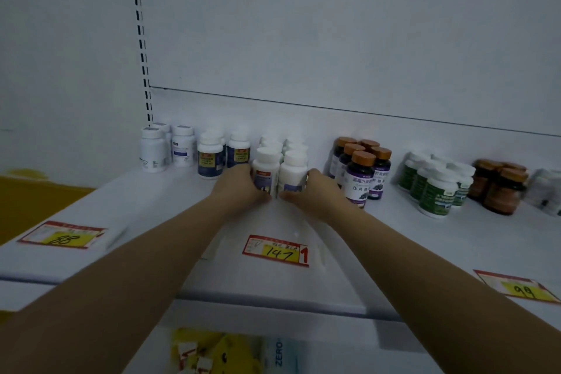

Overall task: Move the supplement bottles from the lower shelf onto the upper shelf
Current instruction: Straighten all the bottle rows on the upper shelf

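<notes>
Two white supplement bottles stand side by side at the front of a white-capped group on the upper shelf [170,209]. My left hand [235,188] curls round the left bottle [264,171]. My right hand [315,191] curls round the right bottle [293,173]. Both bottles rest upright on the shelf and touch each other. More white bottles [283,144] stand in rows right behind them. The lower shelf is mostly hidden under my arms.
Left of my hands stand dark-labelled bottles [209,158] and plain white bottles [153,149]. To the right are purple bottles with orange caps [361,176], green-labelled bottles [437,191] and brown bottles [501,188]. Price tags [276,250] line the shelf's front edge.
</notes>
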